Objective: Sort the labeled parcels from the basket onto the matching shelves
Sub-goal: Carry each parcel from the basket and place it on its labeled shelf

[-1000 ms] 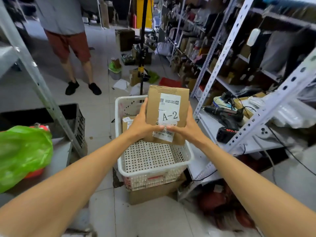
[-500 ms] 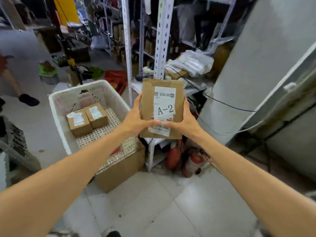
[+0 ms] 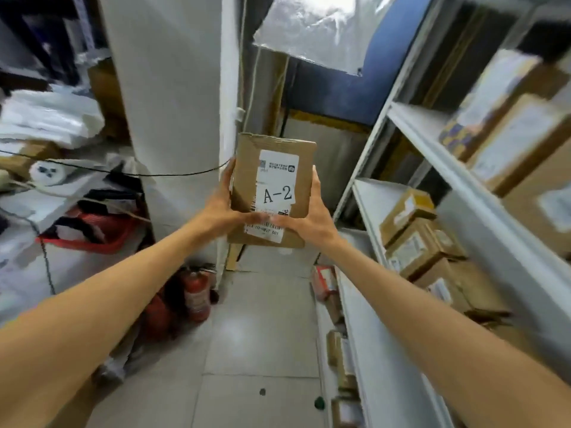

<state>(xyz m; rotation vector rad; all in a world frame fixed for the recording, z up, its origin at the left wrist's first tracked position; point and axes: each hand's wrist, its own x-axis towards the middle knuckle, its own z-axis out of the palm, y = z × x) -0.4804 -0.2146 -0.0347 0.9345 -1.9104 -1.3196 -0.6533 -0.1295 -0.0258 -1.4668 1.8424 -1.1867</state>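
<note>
A flat brown cardboard parcel (image 3: 273,193) was held upright in the air at the middle of the view, over a grey tiled floor (image 3: 262,335) in a narrow aisle, its face turned toward the camera. A white paper label (image 3: 278,193) on that face read "A-2", with a barcode strip lower down. The left hand (image 3: 221,208) gripped the parcel's left edge and the right hand (image 3: 309,214) gripped its right edge. Each hand pinched the cardboard between a thumb laid across the lower front and fingers running up along the side and behind. The left fingers (image 3: 227,177) and right fingers (image 3: 315,183) lay close together rather than spread. The two thumb tips nearly met over the lower part of the label. How the fingers lay on the back of the parcel could not be told. To the right stood a white metal shelving unit (image 3: 432,143), near the parcel but apart from it, its tiers carrying blurred brown cardboard boxes (image 3: 411,230) with white labels. Behind and left of the parcel rose a white square pillar (image 3: 167,118), with a thin black cable (image 3: 123,173) running across it. Two red fire extinguishers (image 3: 194,291) stood on the floor at the pillar's foot. Farther left a red plastic crate (image 3: 92,239) and crumpled white plastic bags (image 3: 49,115) sat on another shelf.
</note>
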